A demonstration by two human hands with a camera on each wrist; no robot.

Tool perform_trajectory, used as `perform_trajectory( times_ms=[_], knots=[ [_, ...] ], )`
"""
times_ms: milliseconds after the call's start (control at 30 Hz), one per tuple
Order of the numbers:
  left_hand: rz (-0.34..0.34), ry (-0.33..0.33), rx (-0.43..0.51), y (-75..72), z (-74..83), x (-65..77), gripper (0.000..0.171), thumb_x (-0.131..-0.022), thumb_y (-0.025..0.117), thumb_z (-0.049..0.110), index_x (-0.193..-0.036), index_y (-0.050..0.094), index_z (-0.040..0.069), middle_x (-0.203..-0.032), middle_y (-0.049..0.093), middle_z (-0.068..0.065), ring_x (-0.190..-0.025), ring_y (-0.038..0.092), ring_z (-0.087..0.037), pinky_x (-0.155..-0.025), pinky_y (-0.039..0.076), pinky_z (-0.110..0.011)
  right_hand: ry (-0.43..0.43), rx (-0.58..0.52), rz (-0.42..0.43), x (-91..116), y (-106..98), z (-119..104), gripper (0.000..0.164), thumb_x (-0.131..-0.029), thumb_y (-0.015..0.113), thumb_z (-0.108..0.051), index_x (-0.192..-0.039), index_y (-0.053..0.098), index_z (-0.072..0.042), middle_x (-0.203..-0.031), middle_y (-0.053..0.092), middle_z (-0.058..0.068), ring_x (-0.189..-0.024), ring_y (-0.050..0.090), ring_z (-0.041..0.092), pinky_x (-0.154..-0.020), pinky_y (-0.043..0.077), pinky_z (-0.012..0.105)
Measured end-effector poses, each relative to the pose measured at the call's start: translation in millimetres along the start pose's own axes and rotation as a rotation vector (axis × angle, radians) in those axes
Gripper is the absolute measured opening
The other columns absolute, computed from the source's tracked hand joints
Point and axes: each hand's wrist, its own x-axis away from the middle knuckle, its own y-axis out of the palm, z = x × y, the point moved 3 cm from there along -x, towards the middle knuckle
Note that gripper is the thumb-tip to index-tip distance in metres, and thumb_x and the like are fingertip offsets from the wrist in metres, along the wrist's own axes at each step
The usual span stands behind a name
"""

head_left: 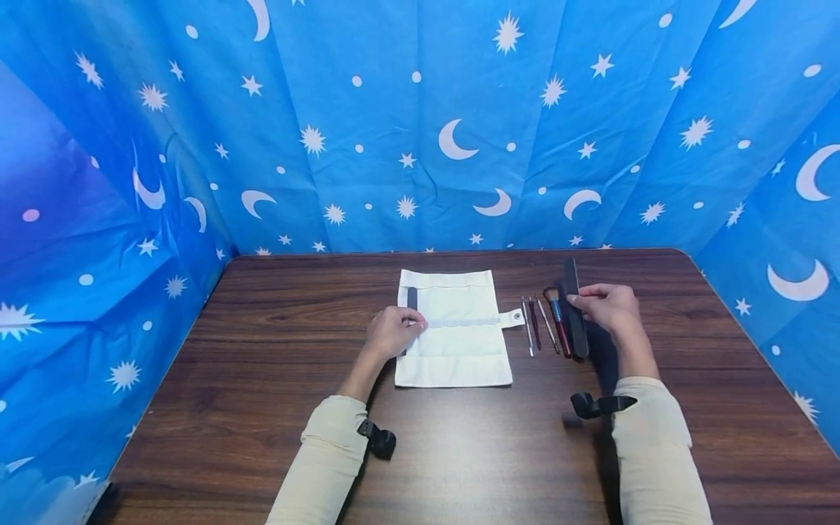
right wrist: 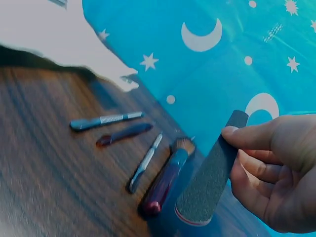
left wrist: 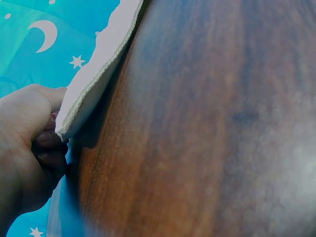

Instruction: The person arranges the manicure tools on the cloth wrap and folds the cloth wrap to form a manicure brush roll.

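Observation:
A white cloth tool roll (head_left: 462,350) lies unfolded, a pale elastic band (head_left: 462,321) across its middle. At its left edge my left hand (head_left: 392,332) pinches the cloth by the band. A dark flat strip (head_left: 412,297) on the roll passes behind those fingers, partly hidden. My right hand (right wrist: 286,173) pinches a dark, gritty nail file (right wrist: 212,180) between thumb and fingers near its upper end. The file tilts beside a makeup brush (right wrist: 168,180) with a dark red handle. In the left wrist view, the roll's stitched edge (left wrist: 98,81) hides some fingertips.
Between roll and brush lie several slim tools: a silver one (head_left: 528,328), a dark red one (head_left: 534,324) and another silver one (head_left: 547,327). The roll's snap strap (head_left: 512,319) points toward them. A blue star-patterned cloth (head_left: 420,131) hangs behind the wooden table (head_left: 262,328).

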Motion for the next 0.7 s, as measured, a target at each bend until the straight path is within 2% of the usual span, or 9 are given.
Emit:
perform_trajectory(
  times_ms=[67,167,400,700],
  knots=[
    [-0.003,-0.006,0.002,0.4,-0.3,0.1,0.01,-0.094,0.072,0.027,-0.095,0.079,0.019,-0.056,0.042,0.008,-0.055,0.039,-0.012,-0.063,0.031,-0.03,-0.01,-0.033,-0.022,0.0,1.6,-3.0,0.045,-0.099,0.066,-0.031,-0.13,0.062,0.001,-0.122,0.064,0.016,-0.081,0.061,0.002,-0.073,0.055,0.016],
    [-0.009,-0.014,0.007,0.4,-0.3,0.6,0.01,-0.094,0.072,0.027,-0.095,0.079,0.02,-0.056,0.042,0.008,-0.055,0.04,-0.012,-0.063,0.031,-0.03,-0.036,-0.09,-0.064,0.6,4.6,-7.7,0.048,-0.099,0.066,-0.033,-0.132,0.059,0.002,-0.121,0.06,0.012,-0.082,0.06,-0.002,-0.071,0.054,0.011],
    [-0.006,-0.016,0.004,-0.3,0.4,0.5,0.011,-0.094,0.072,0.027,-0.095,0.079,0.019,-0.056,0.042,0.008,-0.055,0.04,-0.012,-0.064,0.031,-0.031,-0.108,-0.216,-0.151,-0.3,16.7,-23.4,0.048,-0.098,0.068,-0.028,-0.131,0.056,0.005,-0.099,0.06,-0.011,-0.082,0.062,-0.006,-0.079,0.057,0.016],
    [-0.011,-0.025,0.015,-0.5,0.4,0.1,0.01,-0.094,0.072,0.026,-0.094,0.079,0.019,-0.057,0.043,0.008,-0.057,0.04,-0.013,-0.064,0.031,-0.03,-0.129,-0.234,-0.231,-2.9,33.3,-41.3,0.049,-0.096,0.07,-0.025,-0.13,0.056,0.007,-0.09,0.063,-0.016,-0.08,0.064,-0.004,-0.079,0.058,0.019]
  ],
)
